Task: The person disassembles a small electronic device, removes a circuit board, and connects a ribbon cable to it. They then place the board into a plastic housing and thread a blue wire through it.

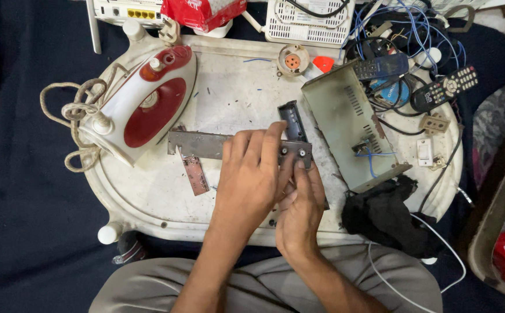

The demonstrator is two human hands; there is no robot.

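**Two hands working a metal panel strip on a white tray**

While the left hand (251, 174) is lying flat over the middle of a long grey metal panel strip (203, 144), its fingers are spreading across the strip and pressing it down rather than closing around it. The right hand (300, 206) is sitting just at the left hand's five o'clock, its fingertips (302, 171) pinching the strip's right end, just below two small round sockets (293, 150). The strip is lying across the centre of an oval white tray (148, 203).

A small brown circuit board (196, 175) is hanging off the strip at the left hand's nine o'clock. A black plastic housing (293, 120) is standing at twelve o'clock from the hands, touching the strip. At two o'clock a grey metal chassis (345, 124) with vent slots is resting tilted, blue wires (371, 159) showing at its lower edge. A red-and-white clothes iron (142, 104) with a braided cord is lying at ten o'clock. A black cloth (386, 217) is bunching at four o'clock, and two remote controls (444, 88) are lying at the far two o'clock.
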